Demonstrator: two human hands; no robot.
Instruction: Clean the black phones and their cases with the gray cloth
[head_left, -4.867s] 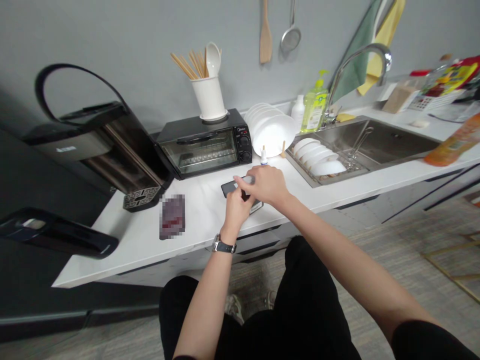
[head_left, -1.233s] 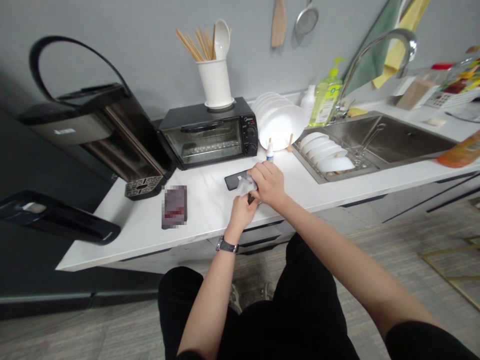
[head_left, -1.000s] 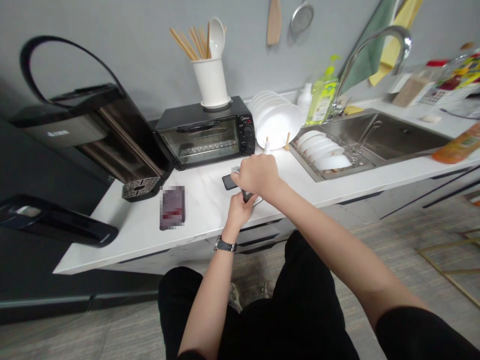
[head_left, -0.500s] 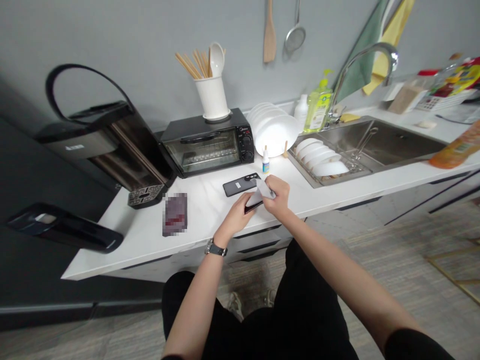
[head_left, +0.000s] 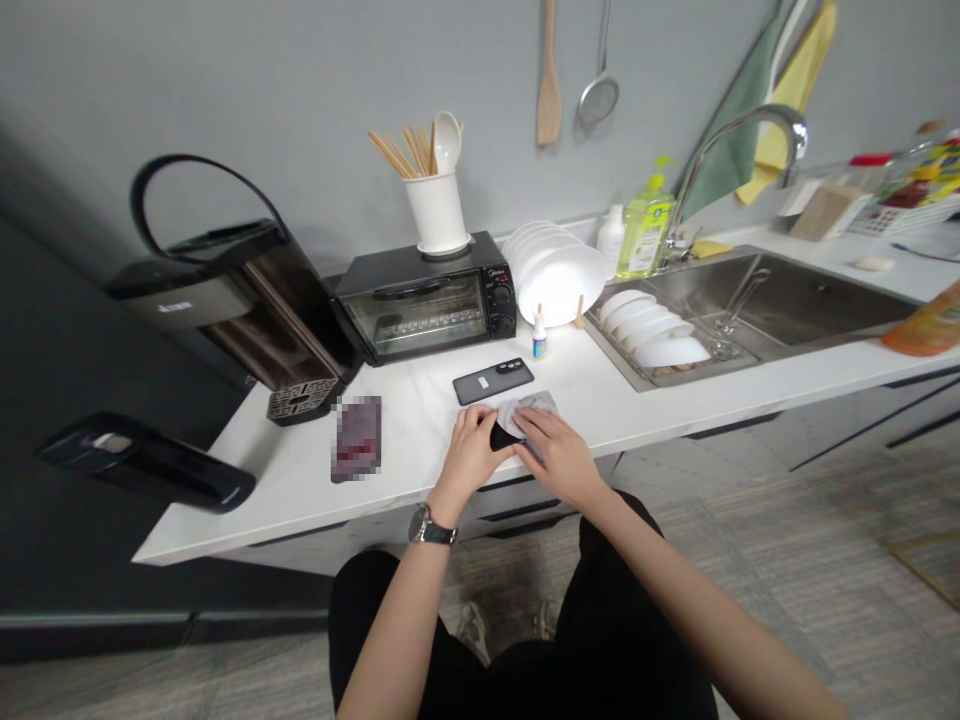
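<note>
My left hand (head_left: 471,448), with a watch at the wrist, grips a black phone (head_left: 501,437) at the counter's front edge. A light grey cloth (head_left: 546,402) lies over part of the phone. My right hand (head_left: 556,452) presses this cloth down with its fingers laid together on it. Just behind the hands is a dark phone case (head_left: 493,381) with camera openings and a small white label. Beyond it a small white bottle (head_left: 539,342) with a blue label stands upright. Most of the phone is hidden by cloth and fingers.
At the back stand a toaster oven (head_left: 427,302) and a rack of white plates (head_left: 559,285). To the left are a water dispenser (head_left: 262,310), a black device (head_left: 150,465) and a blurred-out flat packet (head_left: 357,438). A sink (head_left: 810,305) with bowls lies right.
The cloth, bunched in my right fist before, is now spread against the phone under flatter fingers. Both hands appear lower in the view, as does the counter, since the camera has tilted.
</note>
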